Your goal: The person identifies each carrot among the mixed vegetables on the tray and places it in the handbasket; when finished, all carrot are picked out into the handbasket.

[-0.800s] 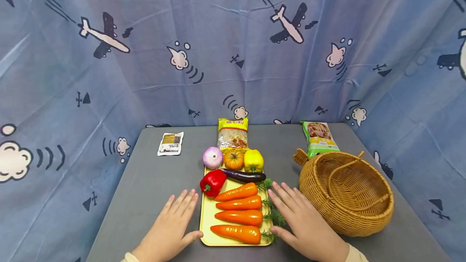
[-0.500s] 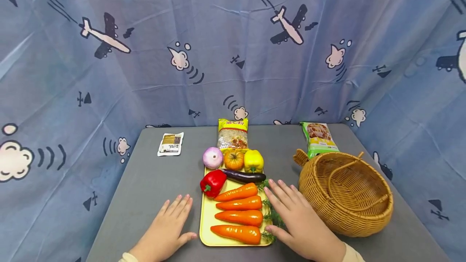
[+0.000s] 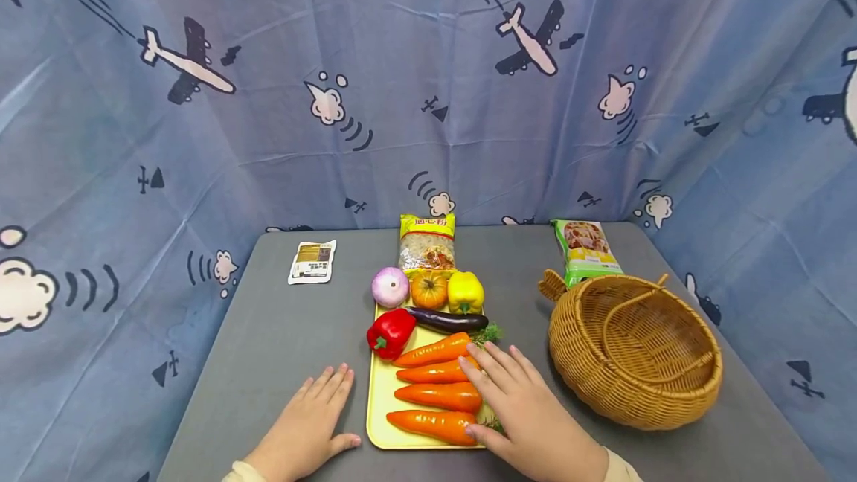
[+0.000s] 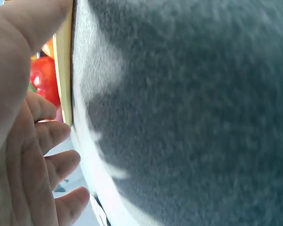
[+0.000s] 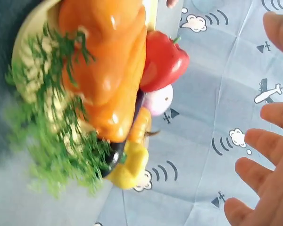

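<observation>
Several orange carrots [image 3: 435, 396] with green tops lie in a stack of rows on a pale yellow tray [image 3: 376, 422]. Over their leafy ends hovers my right hand [image 3: 529, 415], fingers straight and holding nothing; the right wrist view shows a gap between it and the carrots [image 5: 104, 61]. My left hand [image 3: 301, 419] is left of the tray, low over the table, its fingers extended and free of any object. Farther up the tray are a red bell pepper [image 3: 391, 333], a dark eggplant [image 3: 447, 320], a purple onion [image 3: 390, 287], a small pumpkin [image 3: 429, 290] and a yellow bell pepper [image 3: 465, 293].
A wicker basket [image 3: 629, 393] stands right of the tray, beside my right hand. At the back of the grey table [image 3: 268, 333] lie a white pouch [image 3: 312, 262], a yellow pasta bag [image 3: 428, 244] and a green bag [image 3: 586, 250]. A patterned curtain [image 3: 402, 95] surrounds the table.
My right hand has moved left, from beside the tray to over the carrots' leafy ends. My left hand has drawn slightly left and back from the tray.
</observation>
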Available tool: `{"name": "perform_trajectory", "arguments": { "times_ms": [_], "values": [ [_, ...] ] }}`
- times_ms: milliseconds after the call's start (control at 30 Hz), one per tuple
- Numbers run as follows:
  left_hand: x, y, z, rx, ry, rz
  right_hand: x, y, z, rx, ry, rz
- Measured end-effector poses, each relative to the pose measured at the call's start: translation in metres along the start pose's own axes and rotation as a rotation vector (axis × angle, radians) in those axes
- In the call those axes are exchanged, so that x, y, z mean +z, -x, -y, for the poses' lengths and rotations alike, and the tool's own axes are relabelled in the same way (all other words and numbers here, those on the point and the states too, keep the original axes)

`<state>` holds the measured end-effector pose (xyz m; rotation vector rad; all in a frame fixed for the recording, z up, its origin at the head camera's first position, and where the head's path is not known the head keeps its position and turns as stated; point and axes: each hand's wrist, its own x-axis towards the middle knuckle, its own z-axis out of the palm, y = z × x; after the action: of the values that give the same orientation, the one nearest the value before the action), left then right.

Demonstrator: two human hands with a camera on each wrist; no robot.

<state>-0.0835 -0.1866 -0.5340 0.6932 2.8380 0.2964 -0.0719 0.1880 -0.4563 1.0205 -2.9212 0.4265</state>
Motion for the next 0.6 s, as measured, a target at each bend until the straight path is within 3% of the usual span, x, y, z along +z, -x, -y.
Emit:
{"name": "perform_trajectory", "arguments": {
  "times_ms": [233, 400, 600],
  "values": [
    [0.003, -0.005, -0.005, 0.001, 0.002, 0.052, 0.017, -0.004, 0.005, -0.035, -0.051, 0.028],
    [0.004, -0.010, -0.010, -0.009, -0.002, 0.097, 0.031, -0.006, 0.007, -0.075, -0.028, 0.020],
    [0.006, -0.014, -0.014, 0.005, -0.008, 0.101, 0.046, -0.006, 0.005, -0.071, -0.015, 0.030]
  ]
}}
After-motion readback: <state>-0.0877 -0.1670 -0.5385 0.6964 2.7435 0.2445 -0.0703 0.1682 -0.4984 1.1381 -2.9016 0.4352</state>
